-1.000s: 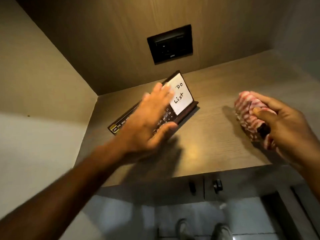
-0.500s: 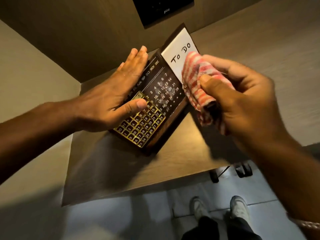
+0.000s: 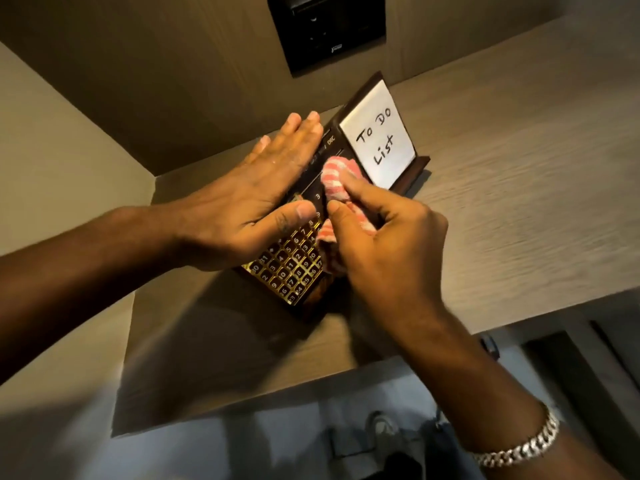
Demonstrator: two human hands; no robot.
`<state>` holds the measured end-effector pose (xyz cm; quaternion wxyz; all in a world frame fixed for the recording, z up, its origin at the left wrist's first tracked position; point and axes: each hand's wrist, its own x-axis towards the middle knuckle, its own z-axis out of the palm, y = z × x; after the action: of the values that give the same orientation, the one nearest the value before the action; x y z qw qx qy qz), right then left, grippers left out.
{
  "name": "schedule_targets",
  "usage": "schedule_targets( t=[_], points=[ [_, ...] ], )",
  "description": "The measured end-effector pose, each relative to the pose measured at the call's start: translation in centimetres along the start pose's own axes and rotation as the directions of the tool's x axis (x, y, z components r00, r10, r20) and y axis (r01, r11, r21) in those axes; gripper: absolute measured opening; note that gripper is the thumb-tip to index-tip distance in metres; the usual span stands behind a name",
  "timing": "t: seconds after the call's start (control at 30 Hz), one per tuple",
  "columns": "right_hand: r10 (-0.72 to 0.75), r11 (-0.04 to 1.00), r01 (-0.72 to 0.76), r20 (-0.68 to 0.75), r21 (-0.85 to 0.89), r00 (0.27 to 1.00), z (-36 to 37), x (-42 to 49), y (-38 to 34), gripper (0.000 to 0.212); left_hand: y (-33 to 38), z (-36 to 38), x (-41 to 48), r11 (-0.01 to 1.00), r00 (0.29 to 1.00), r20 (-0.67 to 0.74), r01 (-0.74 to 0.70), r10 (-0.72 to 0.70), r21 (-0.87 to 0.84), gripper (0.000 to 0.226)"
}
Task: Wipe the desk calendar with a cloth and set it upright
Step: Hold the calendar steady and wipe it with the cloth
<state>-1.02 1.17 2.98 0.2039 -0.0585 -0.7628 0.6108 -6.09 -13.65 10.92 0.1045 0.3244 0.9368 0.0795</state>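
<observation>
The desk calendar (image 3: 294,268) sits on the desk (image 3: 502,202), near the wall. The left hand (image 3: 249,202) lies flat and open on its left side, gripping nothing. The right hand (image 3: 388,244) is closed around a pink striped cloth (image 3: 337,178), pressing it on the calendar's middle.

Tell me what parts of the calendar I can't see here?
Head view:
- The month row of the desk calendar, except DEC: the left hand covers it.
- Middle numbers: hidden under the cloth and the right hand.
- Wall socket: cut off by the top edge.
- Some of the remaining numbers: too small to read.
</observation>
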Motion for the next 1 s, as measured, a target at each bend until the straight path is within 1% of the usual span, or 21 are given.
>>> schedule_targets(
  t=[0.03, 0.1, 0.23, 0.27, 0.3, 0.4, 0.47, 0.6, 0.67, 0.73, 0.83, 0.87, 0.9, 0.93, 1.0],
  points=[
    [-0.010, 1.000, 0.010, -0.004, 0.019, 1.000, 0.0, 0.3, -0.1, 0.033, 0.0, 0.0, 0.1, 0.999, 1.000, -0.007, 0.021, -0.021, 0.029, 0.080],
    [-0.027, 0.999, 0.027, -0.003, -0.025, 1.000, -0.3, 1.3, 0.0, 0.033, 0.2, 0.2, 0.4, 0.997, 1.000, 0.004, 0.016, -0.016, 0.080, 0.081],
    [-0.039, 0.982, 0.040, 0.012, -0.187, 0.999, -1.0, 1.4, 0.7, 0.031, 0.2, 0.4, 0.9, 0.998, 0.999, -0.035, -0.012, 0.014, 0.058, 0.082],
    [-0.046, 0.980, 0.048, 0.015, -0.193, 0.999, -0.9, 0.9, 0.6, 0.030, 0.0, 0.5, 0.9, 0.998, 0.999, -0.036, -0.024, 0.026, 0.051, 0.081],
    [-0.045, 0.985, 0.048, 0.023, -0.164, 0.999, -0.8, 0.4, 0.5, 0.030, -0.3, 0.5, 0.9, 0.998, 0.999, -0.023, -0.039, 0.040, 0.047, 0.081],
    [-0.043, 0.999, 0.044, 0.046, -0.003, 0.998, -0.5, 0.1, -0.4, 0.032, -1.2, 0.5, 0.8, 0.996, 0.997, 0.015, -0.077, 0.077, 0.033, 0.085],
    [-0.070, 0.997, 0.070, 0.024, 0.010, 0.997, -0.7, 1.1, -0.7, 0.030, -1.5, 0.7, 0.9, 0.995, 0.995, 0.003, -0.098, 0.098, 0.030, 0.086],
    [-0.023, 0.984, 0.027, 0.019, -0.177, 1.000, -1.8, 2.5, 0.1, 0.027, -1.4, 0.9, 1.1, 0.993, 0.995, 0.015, -0.102, 0.101, 0.058, 0.088],
    [-0.002, 0.974, 0.007, 0.026, -0.225, 1.000, -1.8, 1.5, 0.7, 0.027, -1.4, 0.9, 1.1, 0.992, 0.995, 0.016, -0.100, 0.099, 0.077, 0.089],
    [0.010, 0.988, -0.005, 0.031, -0.155, 0.999, -1.3, 0.3, 0.7, 0.029, -1.3, 0.8, 1.1, 0.992, 0.996, 0.019, -0.093, 0.091, 0.090, 0.090],
    [0.035, 0.995, -0.039, 0.047, 0.088, 0.998, -1.0, 0.2, -0.2, 0.031, -1.2, 0.7, 0.9, 0.993, 0.997, 0.026, -0.079, 0.077, 0.090, 0.091],
    [0.030, 0.992, -0.034, 0.032, 0.124, 0.999, -1.2, 0.8, -0.5, 0.030, -1.1, 0.7, 0.9, 0.993, 0.996, 0.027, -0.082, 0.079, 0.091, 0.091],
    [0.015, 0.993, -0.016, 0.014, 0.116, 1.000, -1.4, 1.6, -0.7, 0.029, -1.1, 0.8, 0.9, 0.992, 0.996, 0.027, -0.087, 0.084, 0.093, 0.090],
    [-0.007, 0.998, 0.007, 0.002, 0.068, 1.000, -1.7, 2.4, -0.8, 0.028, -1.0, 0.8, 0.9, 0.991, 0.996, 0.026, -0.093, 0.091, 0.096, 0.090],
    [-0.032, 0.995, 0.033, 0.009, -0.091, 0.999, -2.4, 3.2, -0.6, 0.026, -0.8, 0.9, 0.9, 0.991, 0.995, 0.026, -0.095, 0.093, 0.091, 0.090]
  ],
)
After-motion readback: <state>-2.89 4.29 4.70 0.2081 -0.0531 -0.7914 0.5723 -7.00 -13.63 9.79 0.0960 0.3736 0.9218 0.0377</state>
